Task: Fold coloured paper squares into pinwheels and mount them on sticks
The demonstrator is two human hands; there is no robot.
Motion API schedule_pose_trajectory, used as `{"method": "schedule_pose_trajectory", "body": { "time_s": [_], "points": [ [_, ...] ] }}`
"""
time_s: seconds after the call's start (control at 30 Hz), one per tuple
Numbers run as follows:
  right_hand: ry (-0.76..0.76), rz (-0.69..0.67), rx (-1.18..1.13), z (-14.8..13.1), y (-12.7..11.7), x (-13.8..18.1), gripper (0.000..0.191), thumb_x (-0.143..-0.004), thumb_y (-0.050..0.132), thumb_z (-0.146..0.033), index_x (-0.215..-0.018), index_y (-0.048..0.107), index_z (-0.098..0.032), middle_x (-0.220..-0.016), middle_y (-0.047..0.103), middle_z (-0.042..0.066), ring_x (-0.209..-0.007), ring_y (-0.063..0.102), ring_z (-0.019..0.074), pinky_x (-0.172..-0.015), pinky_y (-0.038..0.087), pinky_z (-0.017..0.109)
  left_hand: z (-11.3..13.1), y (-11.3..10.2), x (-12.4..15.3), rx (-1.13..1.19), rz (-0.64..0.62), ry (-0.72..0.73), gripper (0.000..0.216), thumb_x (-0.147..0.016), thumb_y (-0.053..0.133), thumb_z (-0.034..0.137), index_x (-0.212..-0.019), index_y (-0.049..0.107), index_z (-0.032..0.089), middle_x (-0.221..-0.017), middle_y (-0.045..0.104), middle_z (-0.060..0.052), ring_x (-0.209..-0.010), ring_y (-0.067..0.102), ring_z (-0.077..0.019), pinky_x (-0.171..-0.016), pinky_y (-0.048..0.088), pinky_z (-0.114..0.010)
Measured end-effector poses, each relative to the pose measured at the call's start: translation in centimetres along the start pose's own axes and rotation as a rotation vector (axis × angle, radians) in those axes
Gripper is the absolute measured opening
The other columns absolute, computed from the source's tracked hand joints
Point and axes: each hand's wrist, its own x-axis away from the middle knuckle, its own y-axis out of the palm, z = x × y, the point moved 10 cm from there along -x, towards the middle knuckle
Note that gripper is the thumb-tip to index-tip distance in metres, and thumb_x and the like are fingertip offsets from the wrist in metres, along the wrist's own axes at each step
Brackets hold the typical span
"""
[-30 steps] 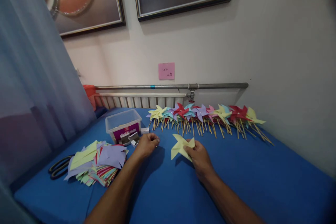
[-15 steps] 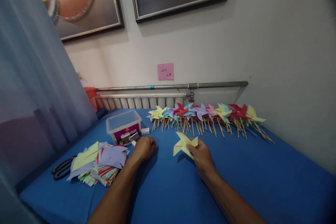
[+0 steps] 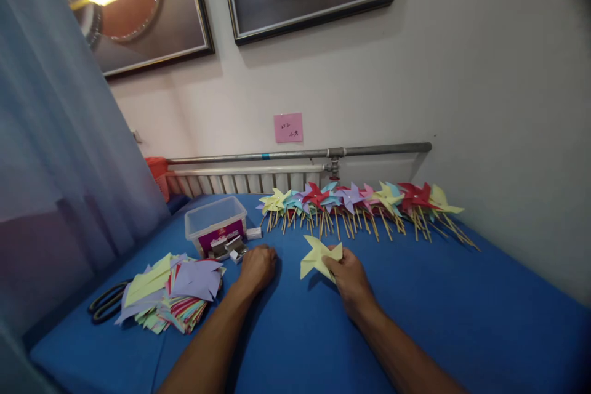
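A pale yellow paper pinwheel (image 3: 316, 257) with folded blades and no stick showing is pinched in my right hand (image 3: 349, 276), thumb on top, just above the blue surface. My left hand (image 3: 259, 266) rests low over the blue cover, fingers curled in; whatever they may hold is hidden. Beside it, to the left, lie small opened boxes (image 3: 223, 249) and a small white box (image 3: 253, 233). Further left is a stack of cut coloured paper squares (image 3: 191, 283), with yellow and lilac sheets on top.
Finished pinwheels on sticks (image 3: 351, 198) lie in a row along the back. A clear plastic tub (image 3: 216, 226) stands at the left rear. Black-handled scissors (image 3: 107, 303) lie beside the paper. A radiator (image 3: 240, 181) and pipe run behind the blue-covered table (image 3: 295, 345).
My left hand has drawn slightly away from the small boxes, toward me, fingers still curled. The pinwheel stays in my right hand. The view has shifted slightly.
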Motion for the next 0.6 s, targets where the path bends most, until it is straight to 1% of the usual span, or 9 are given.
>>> {"method": "schedule_pose_trajectory", "body": {
  "time_s": [0.23,0.33,0.4,0.47,0.53,0.6],
  "points": [
    [-0.025,-0.016,0.067,0.04,0.23,0.05,0.039,-0.066,0.068,-0.037,-0.102,0.065,-0.022,-0.082,0.077,0.005,-0.071,0.072,0.0246,-0.061,0.055,0.031,0.19,-0.33,0.09,0.053,-0.004,0.009,0.025,-0.093,0.049,0.020,-0.099,0.073,0.018,-0.106,0.074,-0.013,-0.103,0.068,-0.0263,-0.083,0.047,-0.033],
    [-0.014,-0.035,0.054,0.01,0.39,0.17,0.038,-0.066,0.068,-0.037,-0.101,0.065,-0.022,-0.082,0.077,0.005,-0.071,0.072,0.0238,-0.062,0.055,0.031,0.06,-0.29,0.09,0.082,-0.005,0.005,0.023,-0.091,0.051,0.020,-0.095,0.073,0.018,-0.104,0.075,-0.012,-0.101,0.068,-0.0258,-0.081,0.045,-0.032],
    [-0.020,-0.053,0.052,-0.10,0.52,0.23,0.038,-0.066,0.068,-0.037,-0.101,0.065,-0.021,-0.080,0.076,0.004,-0.071,0.072,0.0240,-0.061,0.055,0.031,-0.23,-0.34,0.00,0.154,0.012,-0.014,0.020,-0.089,0.053,0.018,-0.091,0.073,0.018,-0.101,0.075,-0.011,-0.098,0.068,-0.0245,-0.079,0.044,-0.031],
    [-0.034,-0.056,0.060,-0.17,0.51,0.23,0.038,-0.066,0.069,-0.036,-0.100,0.065,-0.021,-0.079,0.077,0.005,-0.070,0.072,0.0245,-0.059,0.054,0.031,-0.46,-0.28,-0.13,0.347,0.027,-0.035,0.016,-0.087,0.056,0.017,-0.087,0.072,0.017,-0.091,0.075,-0.008,-0.088,0.067,-0.0212,-0.074,0.043,-0.029],
    [-0.052,-0.057,0.059,-0.18,0.56,0.19,0.037,-0.066,0.070,-0.036,-0.099,0.066,-0.021,-0.079,0.077,0.005,-0.070,0.072,0.0247,-0.058,0.054,0.031,-0.45,0.09,-0.19,0.666,0.024,-0.068,0.013,-0.086,0.057,0.019,-0.083,0.069,0.017,-0.077,0.070,-0.004,-0.072,0.062,-0.0168,-0.065,0.041,-0.026],
    [-0.070,-0.055,0.049,-0.18,0.67,0.18,0.036,-0.067,0.070,-0.037,-0.099,0.066,-0.021,-0.080,0.078,0.005,-0.070,0.073,0.0249,-0.057,0.054,0.031,0.16,0.60,-0.07,1.017,0.015,-0.096,0.012,-0.085,0.060,0.024,-0.082,0.068,0.016,-0.069,0.065,-0.002,-0.061,0.056,-0.0137,-0.059,0.039,-0.025]
  ]
}}
